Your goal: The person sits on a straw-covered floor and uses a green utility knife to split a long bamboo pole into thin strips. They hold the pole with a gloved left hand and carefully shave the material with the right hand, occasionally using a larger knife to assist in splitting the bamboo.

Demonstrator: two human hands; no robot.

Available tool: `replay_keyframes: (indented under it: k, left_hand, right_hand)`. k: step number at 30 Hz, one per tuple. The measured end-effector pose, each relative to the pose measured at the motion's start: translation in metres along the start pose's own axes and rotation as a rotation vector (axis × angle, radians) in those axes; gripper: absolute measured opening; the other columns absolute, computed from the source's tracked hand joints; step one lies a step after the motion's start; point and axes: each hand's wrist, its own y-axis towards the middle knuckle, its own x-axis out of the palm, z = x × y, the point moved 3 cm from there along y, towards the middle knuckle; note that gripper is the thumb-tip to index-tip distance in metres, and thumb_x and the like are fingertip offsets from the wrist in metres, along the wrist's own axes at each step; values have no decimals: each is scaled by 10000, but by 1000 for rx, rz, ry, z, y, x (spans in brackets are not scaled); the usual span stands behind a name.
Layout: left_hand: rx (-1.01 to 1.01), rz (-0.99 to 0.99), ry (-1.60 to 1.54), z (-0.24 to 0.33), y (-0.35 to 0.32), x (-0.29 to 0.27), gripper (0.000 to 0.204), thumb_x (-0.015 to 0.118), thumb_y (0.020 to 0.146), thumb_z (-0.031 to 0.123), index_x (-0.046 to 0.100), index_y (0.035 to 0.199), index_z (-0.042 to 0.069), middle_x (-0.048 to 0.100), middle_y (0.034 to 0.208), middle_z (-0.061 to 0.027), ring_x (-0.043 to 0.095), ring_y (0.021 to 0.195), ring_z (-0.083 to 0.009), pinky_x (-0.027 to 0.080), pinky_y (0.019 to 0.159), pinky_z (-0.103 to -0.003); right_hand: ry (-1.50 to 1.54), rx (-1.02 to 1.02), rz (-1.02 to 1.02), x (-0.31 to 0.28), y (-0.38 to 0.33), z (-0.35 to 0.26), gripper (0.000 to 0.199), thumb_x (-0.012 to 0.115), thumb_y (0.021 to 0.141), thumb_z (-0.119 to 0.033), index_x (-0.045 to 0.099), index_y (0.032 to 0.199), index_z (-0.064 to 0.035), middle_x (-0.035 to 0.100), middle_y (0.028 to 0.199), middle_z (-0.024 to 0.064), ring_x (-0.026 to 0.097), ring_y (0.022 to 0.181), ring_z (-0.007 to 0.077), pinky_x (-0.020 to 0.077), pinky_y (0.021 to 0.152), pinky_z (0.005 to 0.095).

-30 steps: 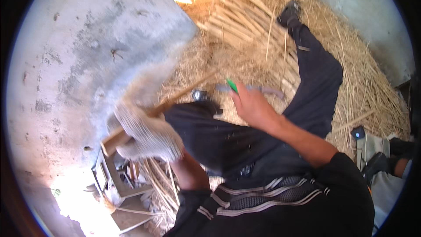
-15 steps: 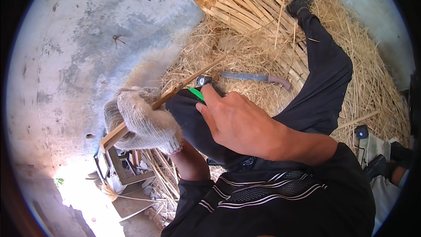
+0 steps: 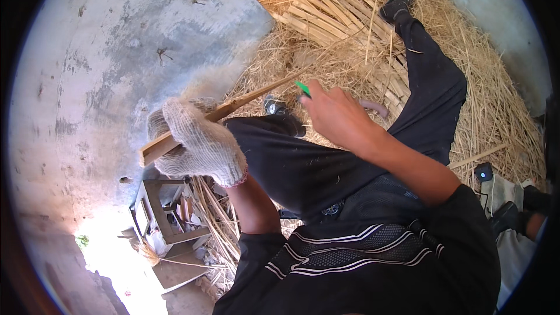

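Observation:
My left hand [image 3: 201, 143] wears a pale knitted glove and is closed around a split wood strip [image 3: 251, 95], bamboo by its look. The strip slants from a thick end at lower left to a thin tip at upper right. My bare right hand [image 3: 337, 115] grips a small green tool [image 3: 303, 88] close to that thin tip; most of the tool is inside the fingers, and I cannot see a blade. Beyond the right hand, a brown curved knife handle [image 3: 374, 107] lies on the shavings, its blade hidden behind the hand.
Split strips [image 3: 326, 17] are heaped at the far side on straw-like shavings [image 3: 496, 122]. A worn wall [image 3: 87, 81] stands left, with a wooden frame [image 3: 150, 204] holding scraps below it. My dark-trousered leg [image 3: 437, 87] stretches right. Another person's light trousers [image 3: 513, 254] show at the right edge.
My right hand has moved away up and to the right with the green tool, towards the strip's thin tip, and now covers the knife blade. The gloved hand and strip have shifted slightly up.

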Motion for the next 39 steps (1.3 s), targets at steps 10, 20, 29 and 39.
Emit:
replay_keyframes:
  k: [10, 20, 29, 39]
  left_hand:
    - [54, -61, 145, 12, -2, 15, 278, 647, 879, 229, 553, 772, -10, 574, 697, -62, 562, 547, -120, 513, 486, -270]
    - [37, 20, 193, 14, -6, 16, 290, 667, 856, 231, 574, 801, -38, 586, 681, -68, 573, 535, -135, 533, 475, -256]
    - [48, 77, 158, 13, -12, 19, 237, 651, 853, 182, 552, 817, -30, 571, 646, -62, 568, 508, -135, 525, 451, -272]
    - [-33, 43, 92, 19, -7, 21, 232, 633, 752, 205, 514, 726, 7, 539, 596, -89, 552, 480, -181, 434, 383, -283]
  right_hand:
    - [403, -4, -72, -4, -13, -55, 239, 482, 949, -154, 447, 987, 80, 588, 631, 312, 627, 655, 482, 518, 585, 522]
    - [356, 13, -123, -11, -18, -57, 228, 494, 944, -152, 451, 998, 66, 605, 665, 314, 643, 704, 475, 537, 624, 520]
    - [294, 4, -29, -5, -14, -40, 214, 527, 939, -141, 463, 937, 63, 560, 591, 299, 598, 597, 481, 475, 513, 521]
    - [195, -73, -27, -13, -23, -58, 204, 541, 926, -128, 455, 930, 57, 548, 555, 284, 595, 568, 472, 487, 492, 496]
